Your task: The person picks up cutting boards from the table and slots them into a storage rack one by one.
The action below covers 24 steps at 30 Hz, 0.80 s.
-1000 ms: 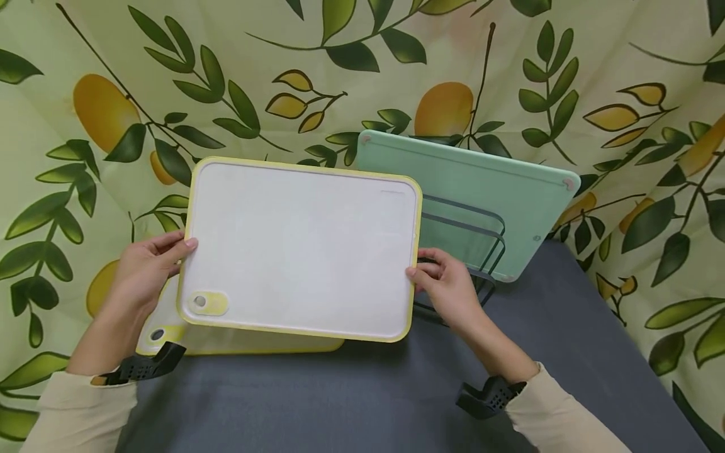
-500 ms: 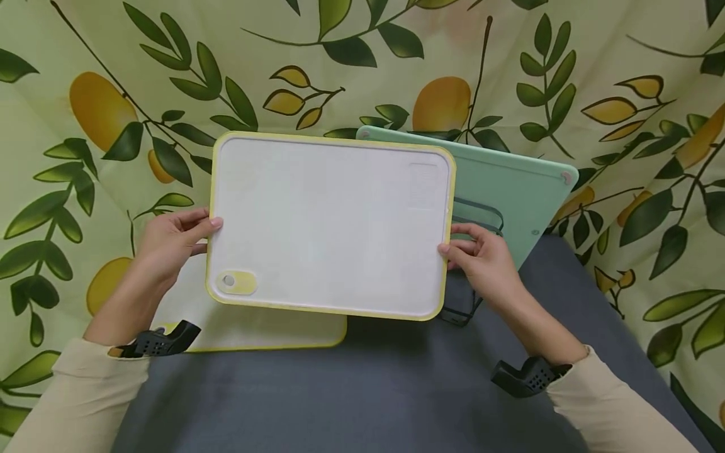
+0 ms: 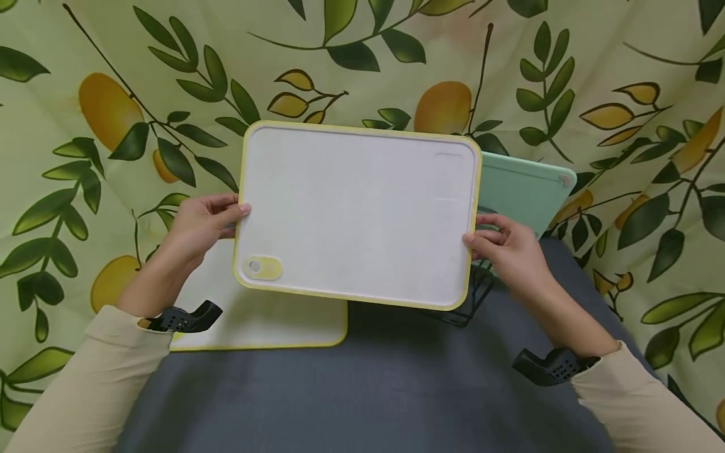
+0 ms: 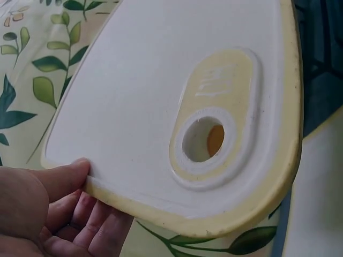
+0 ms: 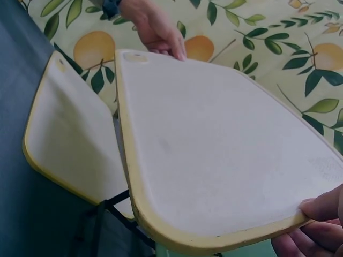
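A white cutting board (image 3: pixel 357 214) with a yellow rim is held up, tilted, between my two hands. My left hand (image 3: pixel 198 226) pinches its left edge, thumb on the front face and fingers behind. On the opposite edge my right hand (image 3: pixel 510 251) grips it the same way. A yellow oval with a round hole (image 4: pixel 203 139) marks the board's lower left corner. Behind it, a green cutting board (image 3: pixel 523 189) leans in a dark wire rack (image 3: pixel 472 299), both largely hidden by the held board.
A second white board with a yellow rim (image 3: pixel 272 327) lies on the dark grey tabletop (image 3: pixel 362 396), partly covered from view by the held one. A curtain printed with leaves and fruit (image 3: pixel 351 63) hangs behind the table.
Both hands have carried the white cutting board rightward and slightly up. It now covers more of the green board and the rack, and both hands keep their grip.
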### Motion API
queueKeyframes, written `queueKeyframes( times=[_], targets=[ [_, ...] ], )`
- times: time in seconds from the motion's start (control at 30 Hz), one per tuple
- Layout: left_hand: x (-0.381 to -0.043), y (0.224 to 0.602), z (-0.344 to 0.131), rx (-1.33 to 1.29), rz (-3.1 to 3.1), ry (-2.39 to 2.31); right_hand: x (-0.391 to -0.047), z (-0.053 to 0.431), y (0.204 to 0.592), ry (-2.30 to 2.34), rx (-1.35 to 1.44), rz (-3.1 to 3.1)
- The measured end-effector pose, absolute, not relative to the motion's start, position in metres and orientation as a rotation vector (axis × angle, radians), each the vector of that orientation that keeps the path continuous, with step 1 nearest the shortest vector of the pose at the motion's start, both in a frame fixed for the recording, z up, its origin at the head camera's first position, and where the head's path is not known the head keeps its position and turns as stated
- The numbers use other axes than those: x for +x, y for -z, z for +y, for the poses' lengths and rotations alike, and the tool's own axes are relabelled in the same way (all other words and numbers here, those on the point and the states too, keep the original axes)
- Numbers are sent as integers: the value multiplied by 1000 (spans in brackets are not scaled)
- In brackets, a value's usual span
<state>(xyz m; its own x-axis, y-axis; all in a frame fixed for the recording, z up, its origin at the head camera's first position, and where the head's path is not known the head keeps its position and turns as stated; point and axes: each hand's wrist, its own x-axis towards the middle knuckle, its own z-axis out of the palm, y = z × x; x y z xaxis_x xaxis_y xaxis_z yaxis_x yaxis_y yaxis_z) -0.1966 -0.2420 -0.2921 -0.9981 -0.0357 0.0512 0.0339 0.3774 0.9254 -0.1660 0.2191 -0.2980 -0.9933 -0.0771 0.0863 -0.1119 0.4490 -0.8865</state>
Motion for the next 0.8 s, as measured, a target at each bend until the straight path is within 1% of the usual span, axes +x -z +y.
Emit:
queueKeyframes(
  times=[0.4,0.8],
  targets=[
    [-213,278,-217,-55,-2599,1673,-168,247,278,-1484,116,-2718],
    [-232,265,-190,-155,-2559,1718,-170,270,267,-1404,77,-2703]
  ],
)
